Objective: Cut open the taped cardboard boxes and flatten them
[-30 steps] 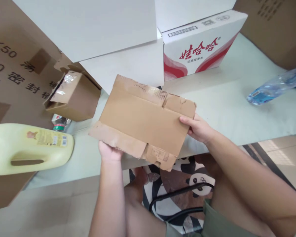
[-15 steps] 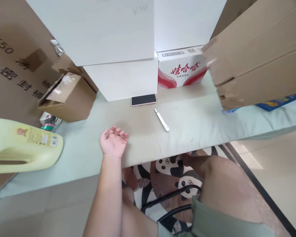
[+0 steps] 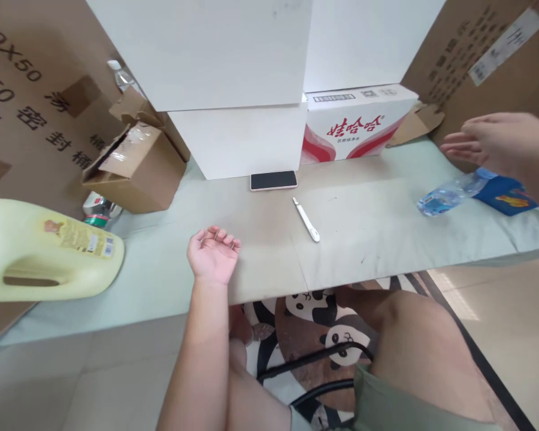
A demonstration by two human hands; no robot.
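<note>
My left hand [image 3: 214, 256] rests palm up on the cloth-covered table [image 3: 269, 257], its fingers loosely curled and apart, with nothing in it. My right hand [image 3: 498, 140] is raised at the far right, slightly blurred, fingers stretched toward the left and holding nothing. Below it lie a clear plastic bottle [image 3: 451, 194] with a blue cap and a blue packet [image 3: 507, 194]. Between the hands, a slim white tool like a craft knife [image 3: 306, 220] lies on the cloth. A phone [image 3: 273, 180] with a dark screen lies behind it.
White boxes [image 3: 247, 143] and a red-and-white water carton [image 3: 350, 129] stand at the back. On the left are a small open cardboard box [image 3: 139, 170] and a pale yellow jug [image 3: 49, 248]. Large brown cartons [image 3: 485, 66] flank both sides.
The large brown cardboard piece at the right has gone from view, uncovering the bottle and the blue packet. My right hand has come further into view, empty. My left hand stays on the table.
</note>
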